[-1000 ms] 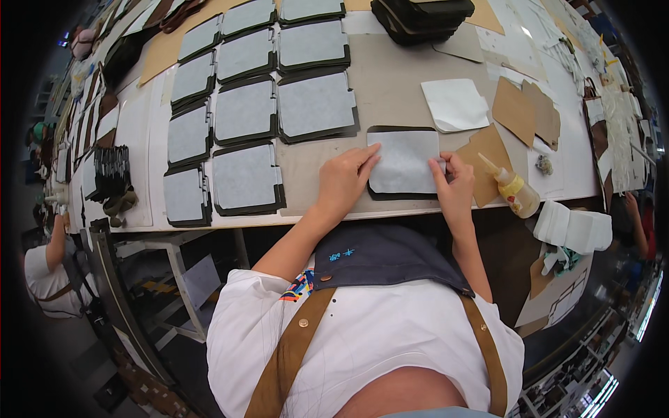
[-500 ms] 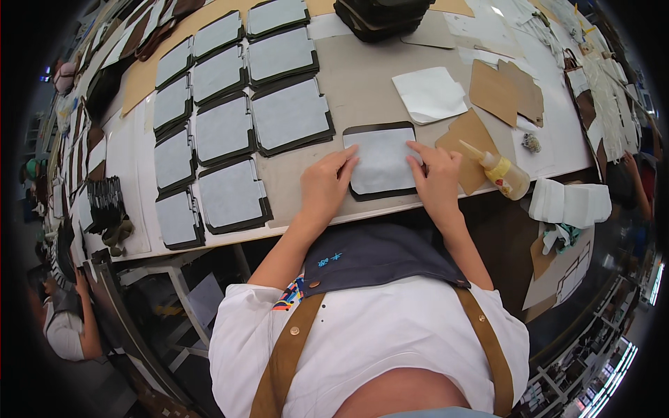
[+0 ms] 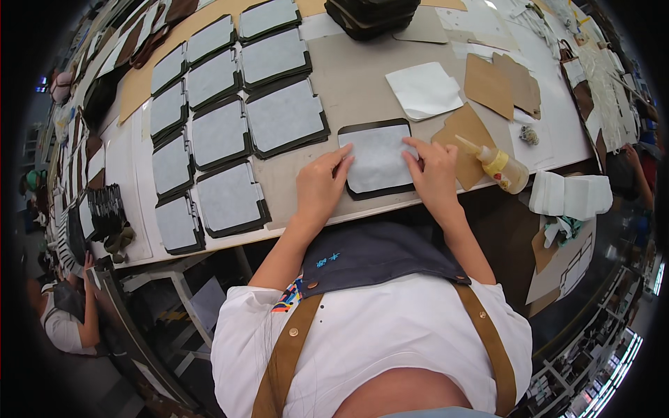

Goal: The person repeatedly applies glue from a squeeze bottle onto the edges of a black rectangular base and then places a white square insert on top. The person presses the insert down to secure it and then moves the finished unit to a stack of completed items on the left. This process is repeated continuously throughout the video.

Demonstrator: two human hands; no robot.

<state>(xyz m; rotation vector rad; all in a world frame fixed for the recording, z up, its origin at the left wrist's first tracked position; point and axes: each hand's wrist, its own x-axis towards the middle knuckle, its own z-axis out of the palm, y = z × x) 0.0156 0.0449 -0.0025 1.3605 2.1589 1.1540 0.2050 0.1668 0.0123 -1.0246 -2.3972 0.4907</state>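
Note:
A pale grey sheet (image 3: 378,160) lies on a black rounded panel (image 3: 375,127) near the table's front edge; dark borders show along its far and near sides. My left hand (image 3: 320,182) has thumb and index finger closed at the sheet's left edge. At the right edge, my right hand (image 3: 435,171) pinches the sheet with thumb and index finger. The fingers hide small parts of both side edges. To the right of my right hand, a glue bottle (image 3: 505,171) with a long pale nozzle lies tilted over a brown card piece (image 3: 465,125).
Several stacks of grey-faced black panels (image 3: 286,115) stand in rows at left. White sheets (image 3: 424,90) and brown cards (image 3: 490,85) lie at right, with a dark stack (image 3: 373,15) at the back. White folded pads (image 3: 571,195) hang near the table's right corner. Another person (image 3: 70,317) is at far left.
The whole view has shifted slightly, with the tabletop things moving a little left in it. Both hands keep nearly the same hold on the sheet's edges.

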